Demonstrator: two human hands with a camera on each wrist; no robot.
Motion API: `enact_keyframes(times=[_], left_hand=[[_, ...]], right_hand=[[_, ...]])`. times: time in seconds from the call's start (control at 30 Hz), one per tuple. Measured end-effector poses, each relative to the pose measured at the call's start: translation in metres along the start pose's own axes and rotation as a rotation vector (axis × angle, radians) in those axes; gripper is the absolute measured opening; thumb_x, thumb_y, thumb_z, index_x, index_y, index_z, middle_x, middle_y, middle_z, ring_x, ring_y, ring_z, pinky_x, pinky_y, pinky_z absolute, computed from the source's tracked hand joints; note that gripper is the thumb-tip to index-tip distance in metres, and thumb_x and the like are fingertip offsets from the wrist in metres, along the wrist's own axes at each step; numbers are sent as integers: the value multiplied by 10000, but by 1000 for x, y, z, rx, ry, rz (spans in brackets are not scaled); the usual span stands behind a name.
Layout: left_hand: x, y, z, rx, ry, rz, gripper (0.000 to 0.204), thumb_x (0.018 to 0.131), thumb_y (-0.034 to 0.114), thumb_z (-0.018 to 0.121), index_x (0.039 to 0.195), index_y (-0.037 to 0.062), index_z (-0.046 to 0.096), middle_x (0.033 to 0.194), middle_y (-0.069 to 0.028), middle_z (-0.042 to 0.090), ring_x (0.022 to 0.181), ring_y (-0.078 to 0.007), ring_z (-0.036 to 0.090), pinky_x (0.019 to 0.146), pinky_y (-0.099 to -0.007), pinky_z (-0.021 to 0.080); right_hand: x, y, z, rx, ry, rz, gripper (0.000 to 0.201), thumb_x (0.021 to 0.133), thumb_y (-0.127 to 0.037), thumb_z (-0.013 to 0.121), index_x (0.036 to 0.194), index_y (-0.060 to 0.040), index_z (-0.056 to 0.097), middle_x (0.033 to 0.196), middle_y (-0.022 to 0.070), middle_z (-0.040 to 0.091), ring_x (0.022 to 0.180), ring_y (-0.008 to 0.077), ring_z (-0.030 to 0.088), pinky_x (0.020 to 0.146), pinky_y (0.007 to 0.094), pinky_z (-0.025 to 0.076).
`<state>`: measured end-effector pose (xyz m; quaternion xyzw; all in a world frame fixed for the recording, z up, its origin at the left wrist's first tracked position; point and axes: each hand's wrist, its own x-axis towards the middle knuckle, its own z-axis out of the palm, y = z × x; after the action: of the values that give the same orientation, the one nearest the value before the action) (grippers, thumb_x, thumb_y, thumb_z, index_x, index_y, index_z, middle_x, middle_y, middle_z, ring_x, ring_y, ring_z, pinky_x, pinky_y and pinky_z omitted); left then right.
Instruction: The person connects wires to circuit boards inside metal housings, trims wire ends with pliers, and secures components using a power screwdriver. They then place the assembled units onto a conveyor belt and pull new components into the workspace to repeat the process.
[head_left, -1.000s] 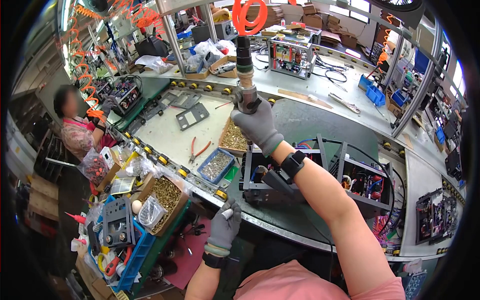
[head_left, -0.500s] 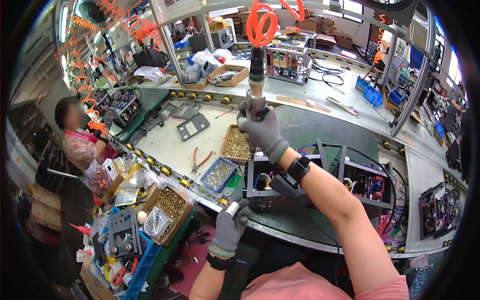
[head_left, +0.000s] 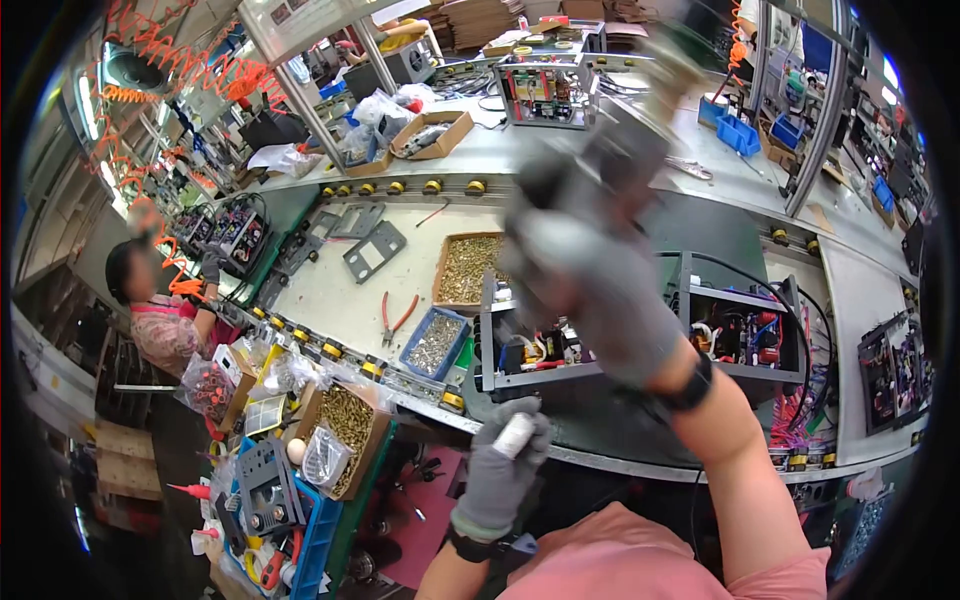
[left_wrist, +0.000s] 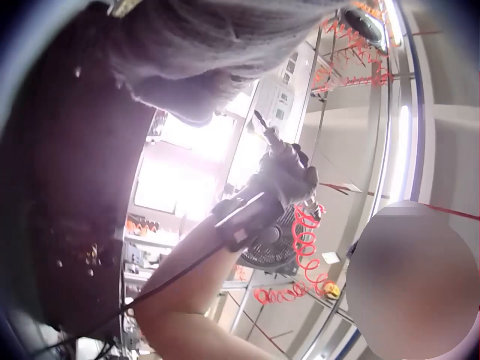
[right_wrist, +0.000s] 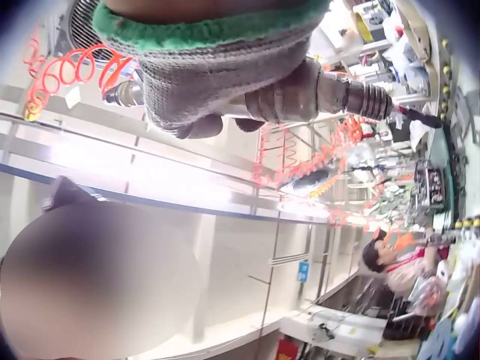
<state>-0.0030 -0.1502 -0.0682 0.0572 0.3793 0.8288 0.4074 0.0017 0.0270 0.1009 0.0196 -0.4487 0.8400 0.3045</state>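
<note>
My gloved right hand (head_left: 605, 300) is blurred, raised high over the near workbench in the head view. It grips a pneumatic screwdriver (right_wrist: 289, 99), whose metal body and dark bit show in the right wrist view. Below that hand sits an open metal chassis (head_left: 530, 379) with wires inside, partly hidden by the hand. My gloved left hand (head_left: 503, 470) is held at the bench's front edge, its fingers bent and a white wrapping on one. Whether it holds anything small I cannot tell. The left wrist view shows that glove (left_wrist: 202, 52) from close up.
A second chassis (head_left: 745, 375) stands to the right with a black cable. Left of the first are a carton of brass-coloured screws (head_left: 468, 268), a blue tray (head_left: 432, 342) of small parts and red-handled pliers (head_left: 398, 318). Another person (head_left: 165, 320) works at far left.
My right hand has swung right and closer to the camera with the screwdriver, away from its upright place over the left chassis. My left hand has shifted slightly right.
</note>
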Motion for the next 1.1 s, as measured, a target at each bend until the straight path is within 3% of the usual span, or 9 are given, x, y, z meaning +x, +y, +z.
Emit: enact_keyframes(times=[0.2, 0.43, 0.6, 0.7, 0.83, 0.9, 0.97, 1.03, 1.1], left_hand=[[17, -50, 18, -334, -296, -323, 256, 1043, 207, 517, 1246, 66, 583, 907, 9, 597, 743, -68, 529, 577, -200, 400], [12, -87, 82, -68, -253, -390, 324, 1049, 378, 492, 1093, 83, 617, 787, 36, 566, 621, -40, 494, 486, -177, 345], [15, -106, 111, 59, -275, -427, 364, 1041, 425, 495, 1007, 86, 624, 686, 56, 514, 511, -40, 419, 433, -200, 306], [14, -114, 120, 203, -283, -420, 375, 1031, 444, 511, 976, 94, 634, 650, 67, 485, 492, -32, 393, 430, -203, 294], [17, -107, 133, 335, -263, -393, 383, 1005, 475, 543, 988, 113, 663, 679, 64, 559, 519, -25, 459, 455, -181, 331], [31, -84, 143, 521, -261, -295, 438, 1003, 491, 528, 1071, 86, 680, 727, 9, 636, 529, -56, 510, 485, -211, 391], [80, -93, 122, 868, -239, 505, 469, 983, 421, 578, 1226, 21, 599, 837, -86, 678, 706, -190, 654, 624, -349, 498], [113, -53, 138, 1534, -213, 882, 532, 865, 295, 725, 1319, 67, 566, 1093, -155, 678, 955, -287, 667, 831, -408, 519], [146, -44, 149, 1887, -273, 755, 638, 837, 485, 713, 1313, 78, 587, 1224, -197, 641, 1224, -339, 540, 1014, -458, 403]], right_hand=[[-121, -10, -68, 29, 207, -321, 464, 778, -101, 759, 1172, -94, 514, 931, 46, 570, 716, 181, 603, 638, 344, 523], [-161, -36, -108, -68, 483, -513, 556, 720, -194, 801, 1198, -107, 531, 864, 37, 515, 636, 158, 539, 555, 319, 448], [-186, -52, -151, -206, 356, -523, 541, 761, -346, 789, 1173, -89, 551, 845, 63, 531, 588, 181, 549, 504, 358, 450], [-183, -66, -179, 43, -125, -558, 658, 786, -486, 791, 1191, -8, 592, 874, 124, 592, 632, 267, 633, 438, 427, 480], [-183, -74, -158, -98, 84, -621, 553, 779, -356, 797, 1186, -55, 573, 828, 82, 561, 600, 219, 565, 441, 380, 463], [-165, -83, -156, -191, 67, -566, 545, 764, -162, 669, 1285, -113, 517, 863, 28, 443, 644, 172, 491, 485, 326, 486], [-141, -91, -157, -208, 192, -567, 499, 800, -157, 641, 1280, -106, 515, 947, 38, 495, 672, 178, 519, 562, 323, 500], [-106, -100, -162, -250, 292, -466, 450, 824, -145, 619, 1260, -94, 518, 1003, 47, 538, 710, 179, 564, 593, 321, 503], [-64, -103, -170, -289, 319, -377, 392, 825, -81, 618, 1206, -82, 527, 955, 62, 572, 652, 144, 558, 529, 297, 465]])
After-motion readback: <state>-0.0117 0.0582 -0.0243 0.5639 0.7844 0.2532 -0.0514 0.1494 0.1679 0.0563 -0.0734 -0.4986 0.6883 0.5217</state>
